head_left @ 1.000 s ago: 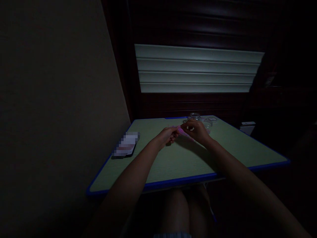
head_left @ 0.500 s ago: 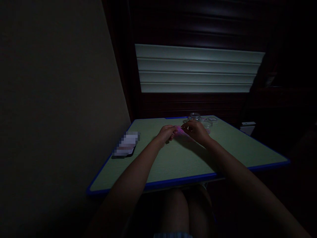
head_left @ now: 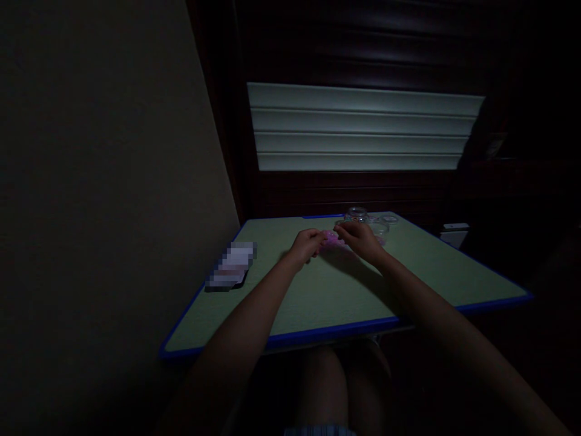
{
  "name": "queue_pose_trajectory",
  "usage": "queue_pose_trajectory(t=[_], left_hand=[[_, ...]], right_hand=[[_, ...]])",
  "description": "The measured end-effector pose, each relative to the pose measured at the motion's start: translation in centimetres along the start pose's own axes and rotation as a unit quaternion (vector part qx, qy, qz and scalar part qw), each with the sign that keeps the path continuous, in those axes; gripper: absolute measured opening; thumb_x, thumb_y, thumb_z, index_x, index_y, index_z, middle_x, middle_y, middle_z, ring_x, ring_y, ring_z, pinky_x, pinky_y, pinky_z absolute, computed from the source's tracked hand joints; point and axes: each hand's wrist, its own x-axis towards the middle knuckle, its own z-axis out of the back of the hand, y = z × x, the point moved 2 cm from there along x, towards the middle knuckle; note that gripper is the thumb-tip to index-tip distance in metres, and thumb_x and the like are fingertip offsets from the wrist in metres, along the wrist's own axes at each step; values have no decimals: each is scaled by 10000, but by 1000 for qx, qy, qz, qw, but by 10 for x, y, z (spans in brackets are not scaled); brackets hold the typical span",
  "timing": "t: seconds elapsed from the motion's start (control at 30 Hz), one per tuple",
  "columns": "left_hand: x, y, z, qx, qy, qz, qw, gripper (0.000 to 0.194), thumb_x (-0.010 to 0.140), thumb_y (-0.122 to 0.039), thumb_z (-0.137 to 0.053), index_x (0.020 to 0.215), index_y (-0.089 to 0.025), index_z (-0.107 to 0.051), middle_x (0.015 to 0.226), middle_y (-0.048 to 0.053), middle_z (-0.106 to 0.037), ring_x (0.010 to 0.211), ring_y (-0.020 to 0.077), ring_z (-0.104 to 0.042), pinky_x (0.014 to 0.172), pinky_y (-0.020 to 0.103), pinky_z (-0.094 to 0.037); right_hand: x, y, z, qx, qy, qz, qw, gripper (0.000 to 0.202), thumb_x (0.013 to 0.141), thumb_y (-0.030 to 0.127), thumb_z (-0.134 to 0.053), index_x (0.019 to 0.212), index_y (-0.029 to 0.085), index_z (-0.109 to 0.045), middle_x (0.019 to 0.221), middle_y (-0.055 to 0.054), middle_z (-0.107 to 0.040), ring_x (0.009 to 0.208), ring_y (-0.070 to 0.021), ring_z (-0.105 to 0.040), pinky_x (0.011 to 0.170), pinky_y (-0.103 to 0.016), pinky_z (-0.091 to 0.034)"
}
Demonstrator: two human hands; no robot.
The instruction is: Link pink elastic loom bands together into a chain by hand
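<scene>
My left hand is closed in a pinch over the middle of the table, thumb and forefinger pointing right. Just beyond its fingertips is a pink, glittery patch of small bits, too dim and small to name; whether the hand grips any of it I cannot tell. My right hand faces it from the other side, its thumb and forefinger also pinched, with a narrow gap between the two hands. What sits in either pinch is too small to make out. A clear glass jar with colourful contents stands behind my right hand.
A clear round container and a flat clear lid or dish are at the table's back right. On the left lies a blurred-out phone-like object. The pale green table has a blue edge, with a wall to its left.
My right hand's fingers have lifted and turned slightly, and a thin light-coloured thing seen between the hands no longer shows. My left hand has barely moved.
</scene>
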Motion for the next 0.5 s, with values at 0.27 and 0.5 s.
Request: queue_pose_trajectory(t=[0.27, 0.5], left_hand=[[0, -2, 0, 5, -14, -15, 1000, 278, 756, -375, -480, 620, -135, -518, 383, -54, -396, 331, 45, -352, 347, 154, -251], [-3, -8, -3, 14, -21, -22, 999, 239, 766, -321, -479, 623, -135, -526, 396, -52, -413, 343, 45, -373, 355, 150, -279]], right_hand=[[0, -4, -4, 88, 64, -62, 992, 483, 748, 563, -422, 620, 119, -563, 548, -23, -537, 495, -96, -479, 455, -208, -357], [0, -7, -3, 100, 48, -83, 990, 483, 737, 569, -435, 644, 116, -575, 582, -36, -560, 496, -98, -491, 455, -213, -372]])
